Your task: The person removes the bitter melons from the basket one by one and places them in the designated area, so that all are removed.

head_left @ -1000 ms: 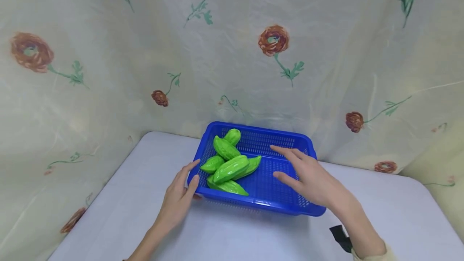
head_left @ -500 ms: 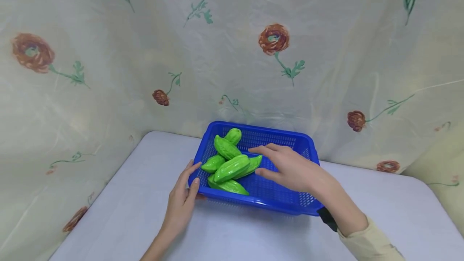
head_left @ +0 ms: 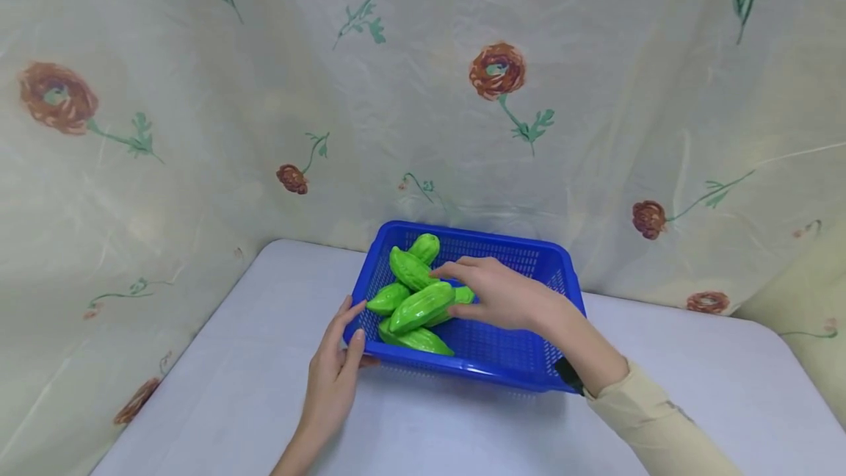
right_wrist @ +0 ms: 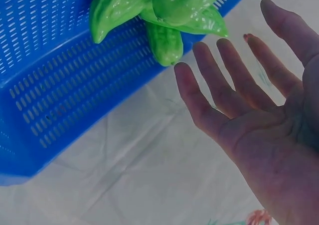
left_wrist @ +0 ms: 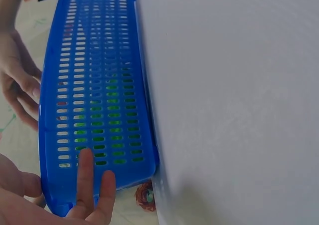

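Observation:
A blue plastic basket (head_left: 502,369) with slotted walls holds several glossy, ridged green bitter gourds (head_left: 419,307), heaped at its left side. My left hand (head_left: 333,369) holds the basket's near left corner, thumb and index finger at the rim. In the left wrist view, two fingers (left_wrist: 84,177) lie along the slotted outer wall. Over the basket, my right hand (head_left: 499,292) reaches left, its fingertips right at the upper gourds. Thumb and fingers are spread apart with nothing between them, as the right wrist view shows of the right hand (right_wrist: 254,105) too.
Beneath the basket is a table with a white cover (head_left: 264,358). Behind it hangs a pale curtain (head_left: 423,109) with printed orange flowers, close to the basket's far wall. A beige sleeve (head_left: 651,417) covers my right forearm, and something black (head_left: 568,375) sits at that wrist.
My right hand has moved left across the basket, from its right part to the heaped gourds. The left hand has shifted slightly at the corner; the gourds lie as before.

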Tool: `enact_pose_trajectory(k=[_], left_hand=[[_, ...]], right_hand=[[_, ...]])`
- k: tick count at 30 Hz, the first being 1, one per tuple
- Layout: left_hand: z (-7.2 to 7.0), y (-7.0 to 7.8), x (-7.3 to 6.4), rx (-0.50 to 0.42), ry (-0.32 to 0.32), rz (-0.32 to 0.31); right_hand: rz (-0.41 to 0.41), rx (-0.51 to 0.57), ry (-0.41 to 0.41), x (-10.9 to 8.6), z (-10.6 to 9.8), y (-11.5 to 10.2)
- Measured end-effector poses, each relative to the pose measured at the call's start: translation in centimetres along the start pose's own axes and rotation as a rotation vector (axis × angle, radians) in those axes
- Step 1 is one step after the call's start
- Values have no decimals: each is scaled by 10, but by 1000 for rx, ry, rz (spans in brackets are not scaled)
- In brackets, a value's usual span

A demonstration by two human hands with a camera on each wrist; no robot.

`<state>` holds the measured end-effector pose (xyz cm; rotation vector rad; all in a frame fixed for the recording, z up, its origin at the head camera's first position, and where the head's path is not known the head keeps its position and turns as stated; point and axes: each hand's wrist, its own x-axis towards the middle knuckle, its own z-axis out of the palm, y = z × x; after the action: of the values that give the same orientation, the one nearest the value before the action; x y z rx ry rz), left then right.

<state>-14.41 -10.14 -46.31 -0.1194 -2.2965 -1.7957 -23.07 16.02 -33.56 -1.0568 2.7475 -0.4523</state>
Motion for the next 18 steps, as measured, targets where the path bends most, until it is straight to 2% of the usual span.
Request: enact_pose_trajectory(k=[6, 12, 18], left_hand=[[2, 2, -2, 20, 4, -9], [1, 0, -1, 77, -1, -11], [-3, -3, 2, 102, -52, -13]], right_hand=[[7, 8, -40, 15, 4, 2], [-22, 24, -51, 27, 8, 8], [-53, 40, -63, 36, 12, 13]])
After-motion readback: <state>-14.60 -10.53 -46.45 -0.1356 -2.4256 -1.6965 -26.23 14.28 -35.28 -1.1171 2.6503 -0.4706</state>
